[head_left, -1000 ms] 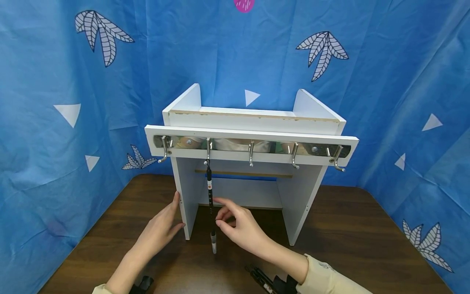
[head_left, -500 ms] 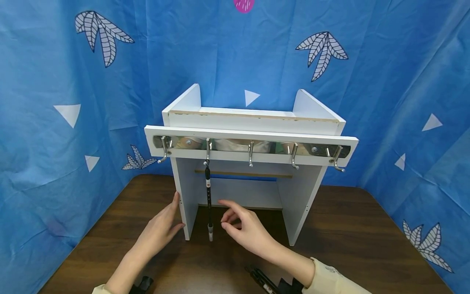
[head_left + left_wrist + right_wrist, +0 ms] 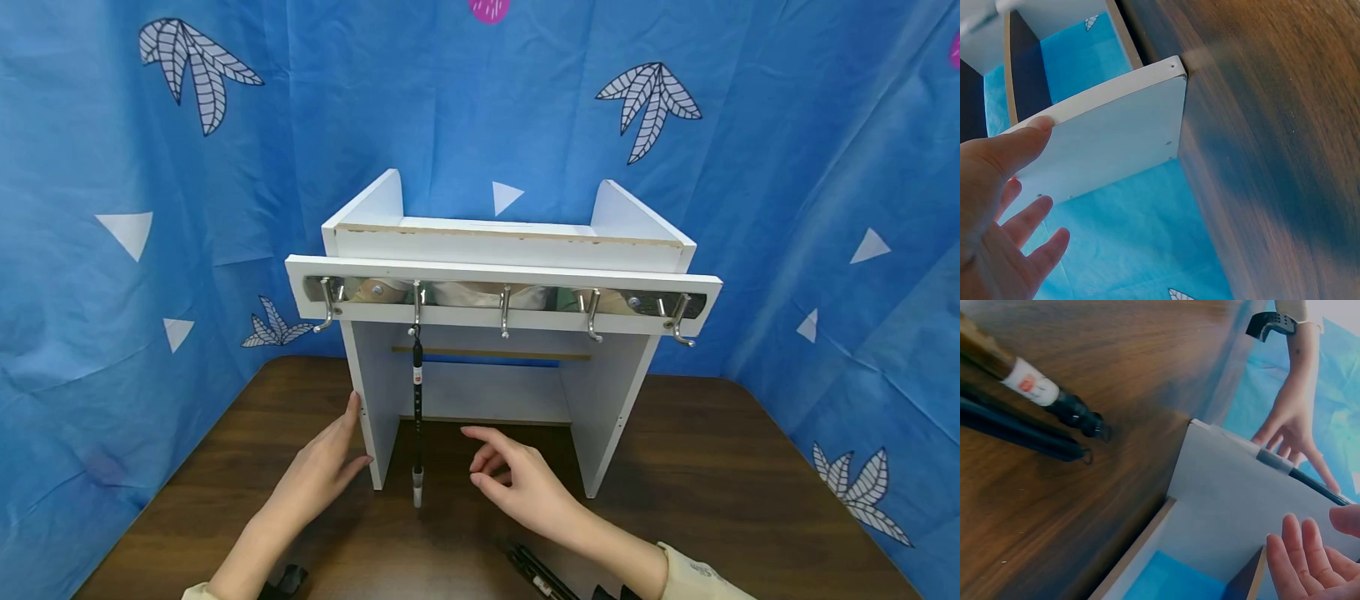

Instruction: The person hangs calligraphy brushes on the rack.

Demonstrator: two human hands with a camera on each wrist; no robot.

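Note:
A black calligraphy brush (image 3: pixel 417 396) with a white label and pale tip hangs by its loop from the second hook (image 3: pixel 417 304) from the left. The hook rail (image 3: pixel 480 271) runs across the front of a white shelf unit (image 3: pixel 517 250). My left hand (image 3: pixel 315 471) touches the unit's left side panel, thumb at its front edge (image 3: pixel 1116 90) in the left wrist view. To the right of the brush, my right hand (image 3: pixel 525 483) hovers apart from it, fingers loosely bent and holding nothing.
Several brushes (image 3: pixel 540 575) lie on the brown wooden table (image 3: pixel 712 483) near its front, below the right forearm; their looped ends (image 3: pixel 1094 425) show in the right wrist view. Other metal hooks (image 3: pixel 592 315) jut from the rail. A blue patterned cloth (image 3: pixel 480 100) hangs behind.
My right hand has drawn away from the brush, to the right and slightly down. The hanging brush has swung left and hangs nearly straight. My left hand stays at the side panel.

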